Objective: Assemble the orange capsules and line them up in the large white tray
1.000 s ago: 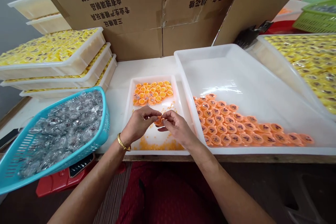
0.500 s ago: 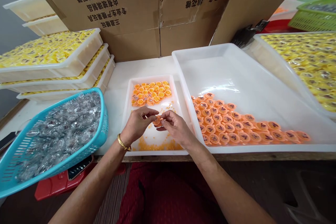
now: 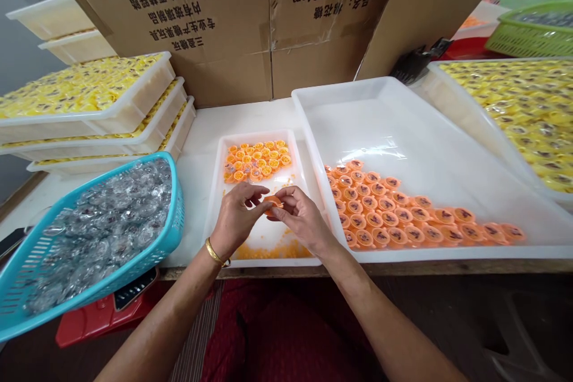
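Between my two hands is a small orange plastic cup (image 3: 273, 203), partly hidden by the fingers. My left hand (image 3: 239, 215) pinches its left side, and a gold bracelet circles that wrist. Closed on the right side of the same cup is my right hand (image 3: 299, 216). Both hands hover over a small white tray (image 3: 215, 191). At the tray's far end stand several orange cups (image 3: 257, 160) filled with yellow-orange bits. Loose yellow-orange bits (image 3: 268, 249) lie along its near edge.
A large white tray (image 3: 358, 113) at right holds rows of orange cups with printed tops (image 3: 380, 209). A blue basket (image 3: 176, 203) of clear plastic pieces stands at left. Trays of yellow pieces (image 3: 89, 86) are stacked behind it. A cardboard box (image 3: 237, 54) walls the back.
My fingers have shifted around the orange cup, which appears turned between them. My left wrist has moved slightly down and right. The camera view has tilted a little.
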`<action>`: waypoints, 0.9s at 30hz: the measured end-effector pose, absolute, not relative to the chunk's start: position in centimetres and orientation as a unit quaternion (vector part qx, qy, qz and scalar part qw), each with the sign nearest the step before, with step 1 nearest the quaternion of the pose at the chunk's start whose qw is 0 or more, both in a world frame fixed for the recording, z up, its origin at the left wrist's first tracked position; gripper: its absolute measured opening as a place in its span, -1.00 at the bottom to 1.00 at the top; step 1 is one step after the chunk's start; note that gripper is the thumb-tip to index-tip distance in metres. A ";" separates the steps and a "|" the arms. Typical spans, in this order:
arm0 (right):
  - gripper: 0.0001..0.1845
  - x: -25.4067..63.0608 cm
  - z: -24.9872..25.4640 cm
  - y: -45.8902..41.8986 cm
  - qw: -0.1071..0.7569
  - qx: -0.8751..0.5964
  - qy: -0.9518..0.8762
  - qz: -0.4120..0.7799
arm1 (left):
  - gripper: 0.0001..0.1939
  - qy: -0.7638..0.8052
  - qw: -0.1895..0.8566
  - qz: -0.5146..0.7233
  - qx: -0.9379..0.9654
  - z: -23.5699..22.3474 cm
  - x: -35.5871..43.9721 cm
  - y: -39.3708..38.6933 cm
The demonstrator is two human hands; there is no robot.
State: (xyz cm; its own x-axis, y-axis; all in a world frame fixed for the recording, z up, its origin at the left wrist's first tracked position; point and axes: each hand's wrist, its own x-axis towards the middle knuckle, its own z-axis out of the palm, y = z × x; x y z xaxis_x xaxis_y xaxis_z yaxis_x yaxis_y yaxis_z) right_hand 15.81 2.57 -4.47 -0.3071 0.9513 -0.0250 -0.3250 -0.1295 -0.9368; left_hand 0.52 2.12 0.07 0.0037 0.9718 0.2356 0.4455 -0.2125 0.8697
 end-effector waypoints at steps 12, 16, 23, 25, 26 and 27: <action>-0.69 16.3 -3.7 2.2 0.475 -0.355 -0.489 0.640 | -0.75 0.554 0.407 0.488 0.537 -2.3 1.0 0.1; -0.72 16.3 -3.8 2.4 0.479 -0.346 -0.494 0.638 | -0.74 0.556 0.349 0.475 0.585 -1.5 1.4 0.0; -0.70 16.1 -3.6 1.5 0.476 -0.362 -0.465 0.653 | -0.73 0.609 0.331 0.424 0.583 -0.2 1.3 -0.8; -0.66 16.2 -3.1 0.9 0.456 -0.364 -0.462 0.668 | -0.64 0.623 0.392 0.406 0.542 0.0 1.4 -1.0; -0.66 16.4 -2.8 0.6 0.448 -0.371 -0.465 0.667 | -0.62 0.620 0.429 0.388 0.530 0.1 1.6 -1.1; -0.67 16.8 -2.4 0.4 0.445 -0.383 -0.469 0.660 | -0.59 0.615 0.447 0.389 0.520 0.2 1.8 -1.1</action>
State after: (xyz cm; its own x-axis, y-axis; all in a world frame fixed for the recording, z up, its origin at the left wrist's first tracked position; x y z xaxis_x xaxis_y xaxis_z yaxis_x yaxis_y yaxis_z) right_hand 16.76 0.43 -2.43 -0.3110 0.9464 -0.0875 -0.2276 -0.1635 -0.9599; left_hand 1.80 -1.11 0.21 -0.0599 0.9875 -0.1457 0.2922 0.1569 0.9434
